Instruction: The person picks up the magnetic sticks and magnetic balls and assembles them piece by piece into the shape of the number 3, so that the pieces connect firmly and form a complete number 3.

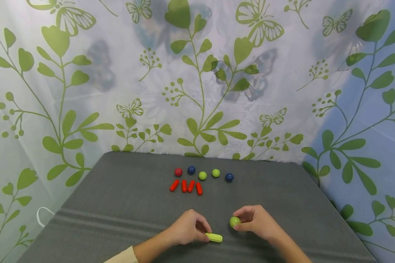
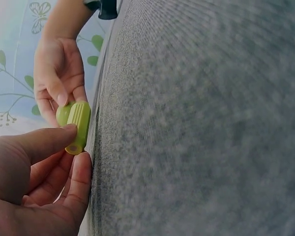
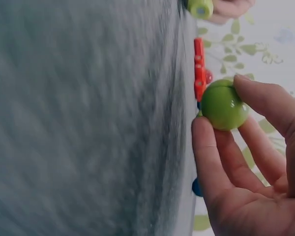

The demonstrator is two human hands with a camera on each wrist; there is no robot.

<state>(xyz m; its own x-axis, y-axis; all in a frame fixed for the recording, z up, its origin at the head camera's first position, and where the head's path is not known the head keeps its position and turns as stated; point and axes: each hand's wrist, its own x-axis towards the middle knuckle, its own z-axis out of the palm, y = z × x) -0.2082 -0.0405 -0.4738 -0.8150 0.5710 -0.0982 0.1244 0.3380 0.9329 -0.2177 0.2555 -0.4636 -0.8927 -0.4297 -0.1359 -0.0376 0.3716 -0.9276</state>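
Near the front of the table, my left hand (image 1: 190, 228) pinches a short yellow-green grooved stick (image 1: 215, 237) between thumb and fingers. The left wrist view shows ridges along the stick (image 2: 79, 123) and a round end facing the camera. To its right, my right hand (image 1: 259, 221) holds a shiny green ball (image 1: 234, 222) with the thumb on one side and fingertips on the other. In the right wrist view a seam line crosses the ball (image 3: 224, 107). The stick and the ball are apart in the head view.
Farther back on the grey table (image 1: 118, 190) lie a red ball (image 1: 178, 172), two blue balls (image 1: 191, 170) and two green balls (image 1: 202, 175). Several red sticks (image 1: 184, 186) lie in a row before them. A leaf-and-butterfly curtain (image 1: 210, 91) hangs behind the table.
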